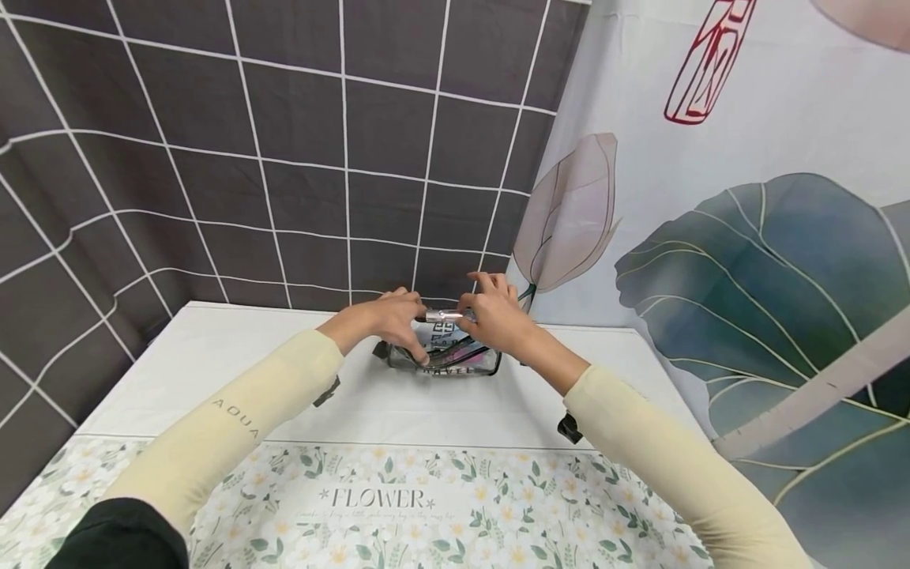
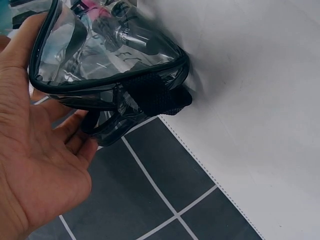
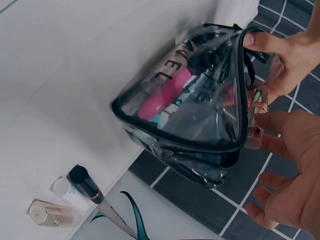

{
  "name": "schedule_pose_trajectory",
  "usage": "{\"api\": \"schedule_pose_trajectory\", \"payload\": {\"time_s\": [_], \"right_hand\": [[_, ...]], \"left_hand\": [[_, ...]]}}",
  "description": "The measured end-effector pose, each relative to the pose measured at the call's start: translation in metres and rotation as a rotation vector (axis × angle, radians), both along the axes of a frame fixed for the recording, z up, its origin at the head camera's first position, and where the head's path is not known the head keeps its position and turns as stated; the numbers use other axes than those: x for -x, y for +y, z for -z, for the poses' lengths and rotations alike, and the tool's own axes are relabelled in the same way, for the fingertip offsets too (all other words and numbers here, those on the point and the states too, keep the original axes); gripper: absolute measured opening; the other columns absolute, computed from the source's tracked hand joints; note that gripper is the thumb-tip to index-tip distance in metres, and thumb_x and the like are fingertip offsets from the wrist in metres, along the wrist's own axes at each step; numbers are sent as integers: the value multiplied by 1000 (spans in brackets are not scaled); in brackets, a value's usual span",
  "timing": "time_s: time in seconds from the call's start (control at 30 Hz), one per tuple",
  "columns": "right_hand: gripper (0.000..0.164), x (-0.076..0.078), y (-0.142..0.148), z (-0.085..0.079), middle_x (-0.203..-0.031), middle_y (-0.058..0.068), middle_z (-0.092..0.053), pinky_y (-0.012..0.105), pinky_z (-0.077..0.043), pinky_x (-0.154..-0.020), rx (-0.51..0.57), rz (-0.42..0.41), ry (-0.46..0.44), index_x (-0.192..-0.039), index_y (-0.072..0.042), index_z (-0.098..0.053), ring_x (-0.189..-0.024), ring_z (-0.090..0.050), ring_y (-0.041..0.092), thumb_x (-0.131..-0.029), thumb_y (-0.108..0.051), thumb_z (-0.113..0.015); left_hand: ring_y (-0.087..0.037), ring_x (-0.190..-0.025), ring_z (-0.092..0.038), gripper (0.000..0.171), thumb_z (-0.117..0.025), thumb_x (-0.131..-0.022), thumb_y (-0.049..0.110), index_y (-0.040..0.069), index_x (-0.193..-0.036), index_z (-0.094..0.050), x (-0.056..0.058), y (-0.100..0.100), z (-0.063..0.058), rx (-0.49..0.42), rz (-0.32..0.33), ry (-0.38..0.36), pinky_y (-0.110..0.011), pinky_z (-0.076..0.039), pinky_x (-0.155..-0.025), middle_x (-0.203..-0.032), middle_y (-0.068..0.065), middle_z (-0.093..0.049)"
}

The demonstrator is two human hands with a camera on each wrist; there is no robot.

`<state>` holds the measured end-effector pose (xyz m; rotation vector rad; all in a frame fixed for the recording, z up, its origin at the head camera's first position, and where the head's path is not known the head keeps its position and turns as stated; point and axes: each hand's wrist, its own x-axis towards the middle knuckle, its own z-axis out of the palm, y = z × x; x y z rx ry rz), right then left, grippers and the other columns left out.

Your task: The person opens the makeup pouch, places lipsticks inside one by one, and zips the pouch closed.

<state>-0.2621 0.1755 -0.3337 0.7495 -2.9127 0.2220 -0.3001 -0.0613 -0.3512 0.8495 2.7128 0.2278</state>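
A clear toiletry bag point(image 1: 444, 359) with black piping stands at the back of the white table, its top open. My left hand point(image 1: 394, 320) grips its rim, thumb on the near side and fingers behind. A shiny silver-pink tube point(image 1: 442, 315), like a lipstick, lies across the bag's mouth; my right hand point(image 1: 498, 316) pinches it by its right end. Through the clear plastic show a pink item point(image 3: 167, 95) and a dark-capped bottle point(image 2: 135, 39). In the right wrist view, the tube point(image 3: 257, 117) is at the bag's rim, between my right fingertips.
To the right of the bag, in the right wrist view, stand a black-capped bottle point(image 3: 84, 182), a white-capped container point(image 3: 67, 192) and a gold-capped one point(image 3: 50, 213). A dark gridded cloth point(image 1: 298, 190) hangs right behind the table. A floral mat point(image 1: 377, 514) covers the front.
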Motion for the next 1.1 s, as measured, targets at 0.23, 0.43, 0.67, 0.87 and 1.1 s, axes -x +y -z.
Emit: {"api": "schedule_pose_trajectory", "payload": {"time_s": [0.23,0.43,0.67,0.87,1.1], "right_hand": [[31,-1,-1,6,-176,26,-42,71,-38,-120,24,-9,5,-130,-9,-83,-156,-36,49,-106,-29,-79],[29,-1,2,7,-176,26,-43,70,-36,-118,48,-11,10,-128,-9,-83,-155,-36,50,-106,-28,-79],[29,-2,3,5,-176,25,-42,71,-35,-120,57,-10,0,-128,-9,-83,-156,-36,50,-106,-28,-77],[28,-1,7,5,-176,26,-43,72,-35,-120,80,-19,12,-126,-8,-83,-155,-37,50,-108,-27,-74],[20,0,16,2,-171,29,-47,74,-33,-121,136,-14,55,-116,-8,-84,-155,-37,53,-108,-23,-73]], "left_hand": [[-33,-145,-46,100,-86,-85,60,6,-165,-57,0,0,0,-2,-6,-8,-51,-41,-127,-166,-16,-53],[-32,-141,-47,100,-86,-84,60,6,-164,-58,1,-1,0,-7,-3,0,-51,-41,-126,-165,-16,-54],[-32,-139,-46,100,-87,-84,60,6,-164,-58,1,-2,-1,-8,-4,-3,-51,-41,-126,-164,-16,-54],[-31,-138,-47,101,-87,-84,60,6,-165,-57,1,-1,1,-6,2,-2,-50,-42,-124,-164,-16,-54],[-31,-140,-47,100,-87,-85,60,7,-165,-58,1,0,2,-1,1,1,-49,-42,-124,-164,-16,-54]]}}
